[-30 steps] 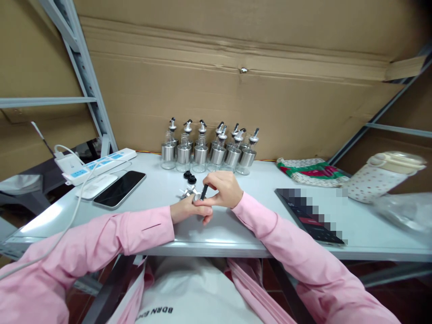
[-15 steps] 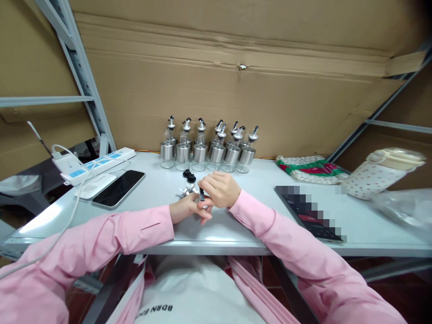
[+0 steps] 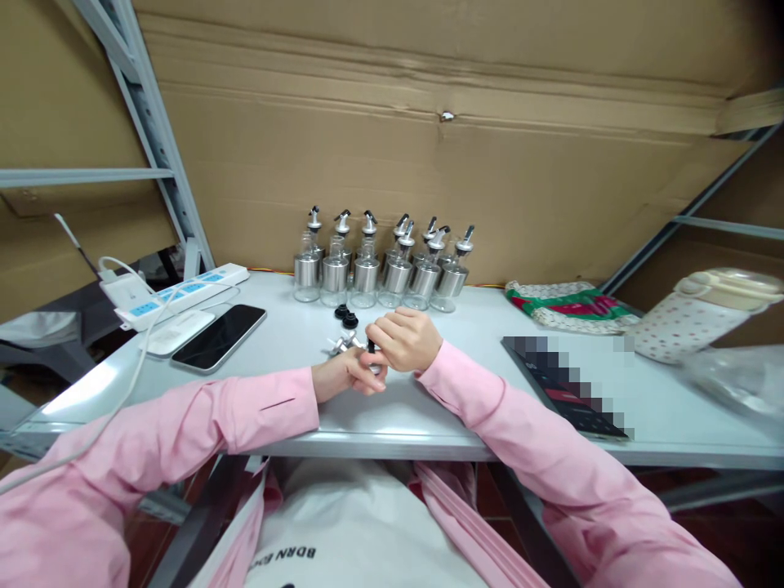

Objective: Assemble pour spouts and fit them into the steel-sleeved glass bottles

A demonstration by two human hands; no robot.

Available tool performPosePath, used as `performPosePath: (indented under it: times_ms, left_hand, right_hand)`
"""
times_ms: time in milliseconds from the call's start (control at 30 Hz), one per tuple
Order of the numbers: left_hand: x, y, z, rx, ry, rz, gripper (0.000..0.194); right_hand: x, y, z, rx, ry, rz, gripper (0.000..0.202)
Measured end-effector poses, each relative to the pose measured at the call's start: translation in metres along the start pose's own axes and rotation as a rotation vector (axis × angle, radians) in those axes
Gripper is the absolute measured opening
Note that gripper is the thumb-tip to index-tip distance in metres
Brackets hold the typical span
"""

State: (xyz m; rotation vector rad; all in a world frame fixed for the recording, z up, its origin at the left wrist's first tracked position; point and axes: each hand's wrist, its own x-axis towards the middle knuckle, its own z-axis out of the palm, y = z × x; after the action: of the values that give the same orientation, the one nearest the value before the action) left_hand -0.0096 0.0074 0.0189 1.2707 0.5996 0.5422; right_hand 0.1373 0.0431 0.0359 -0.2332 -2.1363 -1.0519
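Note:
In front of me, near the table's edge, my left hand (image 3: pixel 356 372) and my right hand (image 3: pixel 409 340) meet around a small pour spout (image 3: pixel 371 346). Its black part shows between my fingers, and most of its metal is hidden. The left fingers are curled around it from below, while the right fingers close over its top. Just beyond my left hand lie loose silvery spout parts (image 3: pixel 343 343). Black ribbed stoppers (image 3: pixel 349 319) rest a little farther back. Behind them stand several glass bottles with steel bands (image 3: pixel 366 273); some carry pour spouts, and some in front have bare necks.
On the left lie a black phone (image 3: pixel 219 337), a white box-like device (image 3: pixel 177 333) and a power strip (image 3: pixel 184 296) with cables. To the right are a dark flat item (image 3: pixel 551 384), a patterned cloth pouch (image 3: pixel 572 306), a spotted tumbler (image 3: pixel 679 322) and clear plastic (image 3: pixel 735 376).
The right fingers have come down over the black part, so less of it shows. My left fingers are curled a bit more. The whole view has shifted slightly.

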Motion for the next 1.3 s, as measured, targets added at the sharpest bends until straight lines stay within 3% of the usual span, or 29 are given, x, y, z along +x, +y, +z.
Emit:
performPosePath:
  times_ms: [567, 833, 1000, 1300]
  left_hand:
    - [0.003, -0.001, -0.002, -0.002, -0.065, 0.012, 0.017]
    - [0.005, -0.011, -0.014, 0.332, -0.058, 0.142, 0.032]
    - [0.005, -0.01, -0.015, 0.435, -0.107, 0.171, 0.043]
    - [0.006, -0.012, -0.013, 0.221, -0.141, 0.05, 0.03]
  right_hand:
    - [-0.002, 0.003, 0.0, -0.026, 0.025, -0.04, 0.049]
    - [0.007, -0.001, -0.009, 0.099, 0.099, 0.019, 0.055]
    - [0.006, -0.002, -0.01, 0.093, 0.051, 0.038, 0.058]
    - [0.002, -0.001, -0.005, 0.039, 0.002, -0.027, 0.057]
